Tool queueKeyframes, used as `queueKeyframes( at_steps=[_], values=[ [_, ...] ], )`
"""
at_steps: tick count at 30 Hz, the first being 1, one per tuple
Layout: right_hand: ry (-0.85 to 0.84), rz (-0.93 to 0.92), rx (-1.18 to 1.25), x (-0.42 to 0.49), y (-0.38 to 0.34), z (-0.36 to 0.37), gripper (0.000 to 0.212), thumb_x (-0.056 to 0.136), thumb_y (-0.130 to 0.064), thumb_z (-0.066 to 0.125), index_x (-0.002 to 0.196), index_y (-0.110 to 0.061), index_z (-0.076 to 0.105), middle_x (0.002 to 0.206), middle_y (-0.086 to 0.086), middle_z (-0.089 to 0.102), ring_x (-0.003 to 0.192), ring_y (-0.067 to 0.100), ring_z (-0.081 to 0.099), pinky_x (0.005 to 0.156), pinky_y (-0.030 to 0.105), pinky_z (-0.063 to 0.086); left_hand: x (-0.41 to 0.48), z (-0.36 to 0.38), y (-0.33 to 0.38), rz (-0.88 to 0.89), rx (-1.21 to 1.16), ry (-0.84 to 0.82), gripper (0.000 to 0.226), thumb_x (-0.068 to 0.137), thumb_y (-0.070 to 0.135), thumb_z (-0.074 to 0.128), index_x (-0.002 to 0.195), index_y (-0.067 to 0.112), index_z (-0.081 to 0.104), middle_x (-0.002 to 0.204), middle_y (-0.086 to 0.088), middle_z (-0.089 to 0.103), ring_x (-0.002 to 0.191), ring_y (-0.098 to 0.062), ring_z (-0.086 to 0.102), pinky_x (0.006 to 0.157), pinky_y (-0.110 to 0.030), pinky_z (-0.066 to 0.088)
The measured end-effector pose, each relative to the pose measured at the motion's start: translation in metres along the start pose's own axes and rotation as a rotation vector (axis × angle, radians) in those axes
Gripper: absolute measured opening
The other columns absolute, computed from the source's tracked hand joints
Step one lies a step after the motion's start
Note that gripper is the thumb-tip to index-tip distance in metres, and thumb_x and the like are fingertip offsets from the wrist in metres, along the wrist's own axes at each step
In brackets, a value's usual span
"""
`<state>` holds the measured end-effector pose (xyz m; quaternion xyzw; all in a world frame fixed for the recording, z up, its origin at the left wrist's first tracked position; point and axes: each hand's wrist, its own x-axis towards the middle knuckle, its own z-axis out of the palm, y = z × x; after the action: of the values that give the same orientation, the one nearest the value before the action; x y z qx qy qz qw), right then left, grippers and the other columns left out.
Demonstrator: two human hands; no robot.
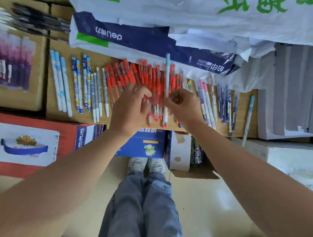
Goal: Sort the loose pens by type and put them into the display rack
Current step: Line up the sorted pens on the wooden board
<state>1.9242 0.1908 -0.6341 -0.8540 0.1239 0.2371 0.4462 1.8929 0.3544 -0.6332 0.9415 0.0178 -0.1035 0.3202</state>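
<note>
Cardboard surface (pixel 241 113) with pens laid in groups. Right hand (pixel 184 106) pinches a light-blue pen (pixel 167 76) above the red pens (pixel 148 78). Left hand (pixel 132 103) has its fingers curled over them; whether it holds any cannot be told.

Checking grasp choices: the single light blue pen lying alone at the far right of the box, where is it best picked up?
Pinch the light blue pen at its near end, coming from the person's side. It lies apart from the other pens, pointing toward the person, and that end seems to overhang the box edge, leaving room for fingers around it.
</note>
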Motion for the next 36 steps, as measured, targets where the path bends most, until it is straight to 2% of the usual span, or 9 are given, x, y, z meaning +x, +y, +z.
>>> queueKeyframes(
  at_steps=[4, 7, 10, 18, 22, 26, 28, 31, 36],
  values=[
    [-0.135, 0.002, -0.002, -0.004, -0.04, 0.043, 0.009, 0.081, -0.016, 0.068, 0.074, -0.018, 0.063, 0.072, 0.006, 0.069, 0.067, 0.02, 0.065, 0.069, 0.036, 0.056, -0.018, -0.033, -0.039, -0.126, 0.041, 0.101, 0.023, 0.086, 0.006, 0.054, 0.107, 0.013, 0.061, 0.107, -0.01, 0.052, 0.089, -0.025, 0.055, 0.075, -0.04, 0.048],
    [-0.226, -0.033, -0.028, -0.008, -0.063, 0.072, 0.015, 0.082, -0.013, 0.067, 0.07, -0.02, 0.062, 0.071, 0.004, 0.069, 0.059, 0.014, 0.065, 0.067, 0.033, 0.058, -0.031, -0.054, -0.071, -0.22, 0.048, 0.161, 0.031, 0.084, 0.002, 0.054, 0.114, 0.007, 0.059, 0.113, -0.017, 0.053, 0.108, -0.033, 0.051, 0.089, -0.041, 0.044],
    [-0.284, -0.051, -0.06, -0.01, -0.081, 0.1, 0.022, 0.084, -0.012, 0.067, 0.066, -0.023, 0.061, 0.066, 0.004, 0.069, 0.055, 0.013, 0.065, 0.063, 0.028, 0.056, -0.04, -0.071, -0.101, -0.297, 0.033, 0.208, 0.038, 0.084, 0.0, 0.053, 0.122, 0.0, 0.055, 0.119, -0.021, 0.053, 0.114, -0.036, 0.049, 0.095, -0.043, 0.042],
    [-0.321, -0.046, -0.198, 0.0, -0.117, 0.171, 0.017, 0.084, -0.016, 0.067, 0.066, -0.018, 0.066, 0.075, 0.007, 0.073, 0.061, 0.013, 0.068, 0.056, 0.022, 0.054, -0.037, -0.091, -0.162, -0.413, -0.057, 0.149, 0.049, 0.091, 0.002, 0.044, 0.14, 0.002, 0.041, 0.134, -0.018, 0.049, 0.126, -0.032, 0.044, 0.103, -0.039, 0.036],
    [-0.315, -0.001, -0.261, 0.01, -0.127, 0.199, 0.019, 0.083, -0.017, 0.066, 0.064, -0.012, 0.068, 0.073, 0.01, 0.073, 0.067, 0.02, 0.071, 0.07, 0.036, 0.06, -0.032, -0.089, -0.182, -0.391, -0.063, 0.105, 0.051, 0.089, 0.003, 0.045, 0.14, 0.005, 0.041, 0.133, -0.017, 0.049, 0.123, -0.032, 0.044, 0.102, -0.04, 0.039],
    [-0.267, 0.022, -0.358, 0.019, -0.132, 0.219, 0.022, 0.08, -0.02, 0.062, 0.068, -0.004, 0.073, 0.066, 0.009, 0.072, 0.062, 0.018, 0.069, 0.065, 0.034, 0.06, -0.027, -0.089, -0.198, -0.407, -0.062, 0.066, 0.051, 0.088, 0.006, 0.046, 0.139, 0.008, 0.042, 0.131, -0.016, 0.05, 0.12, -0.031, 0.044, 0.1, -0.041, 0.042],
    [-0.248, 0.028, -0.402, 0.022, -0.133, 0.225, 0.024, 0.081, -0.022, 0.061, 0.067, -0.007, 0.074, 0.056, 0.003, 0.067, 0.054, 0.012, 0.065, 0.059, 0.025, 0.056, -0.026, -0.089, -0.2, -0.408, -0.078, 0.043, 0.053, 0.089, 0.007, 0.047, 0.141, 0.009, 0.04, 0.132, -0.016, 0.048, 0.121, -0.03, 0.044, 0.101, -0.042, 0.042],
    [-0.229, 0.033, -0.483, 0.026, -0.134, 0.232, 0.025, 0.082, -0.023, 0.061, 0.066, -0.008, 0.072, 0.051, -0.001, 0.059, 0.058, 0.012, 0.065, 0.047, 0.017, 0.043, -0.026, -0.089, -0.203, -0.398, -0.099, 0.024, 0.053, 0.09, 0.006, 0.049, 0.142, 0.008, 0.039, 0.131, -0.017, 0.047, 0.121, -0.03, 0.045, 0.102, -0.042, 0.042],
    [-0.148, -0.056, -0.501, 0.027, -0.13, 0.233, 0.011, 0.084, -0.018, 0.061, 0.074, -0.016, 0.059, 0.072, 0.002, 0.063, 0.066, 0.018, 0.06, 0.044, 0.02, 0.031, -0.024, -0.089, -0.204, -0.355, -0.088, 0.019, 0.047, 0.088, 0.004, 0.049, 0.136, 0.005, 0.046, 0.123, -0.018, 0.05, 0.119, -0.032, 0.046, 0.101, -0.04, 0.041]
  ],
)
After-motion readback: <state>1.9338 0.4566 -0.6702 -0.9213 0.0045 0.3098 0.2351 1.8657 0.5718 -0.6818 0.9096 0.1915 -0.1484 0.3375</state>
